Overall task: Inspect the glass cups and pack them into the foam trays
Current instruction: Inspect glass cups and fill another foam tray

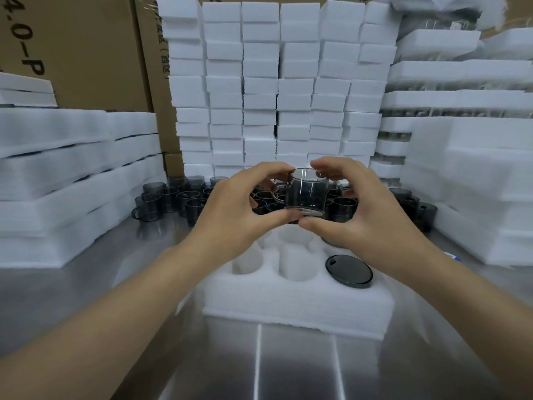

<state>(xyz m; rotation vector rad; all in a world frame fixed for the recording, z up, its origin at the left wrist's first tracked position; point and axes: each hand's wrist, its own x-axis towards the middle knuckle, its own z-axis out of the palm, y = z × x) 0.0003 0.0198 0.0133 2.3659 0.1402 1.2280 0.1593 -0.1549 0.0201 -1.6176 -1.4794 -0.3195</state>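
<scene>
Both my hands hold one smoky grey glass cup (pixel 306 194) upright in the air above the foam tray (pixel 297 301). My left hand (pixel 239 203) pinches it at the rim and base from the left, by the handle. My right hand (pixel 360 206) does the same from the right. The white tray lies on the steel table just below, with several round pockets. A dark cup (pixel 349 271) sits upside down in the tray's right pocket; the pockets beside it show only foam. Many more grey cups (pixel 173 197) stand in a cluster behind my hands.
A wall of stacked white foam blocks (pixel 274 88) rises behind the cups. Foam tray stacks stand at the left (pixel 57 183) and at the right (pixel 467 183). Cardboard boxes (pixel 86 53) fill the back left. The steel table (pixel 288 365) reaches the near edge.
</scene>
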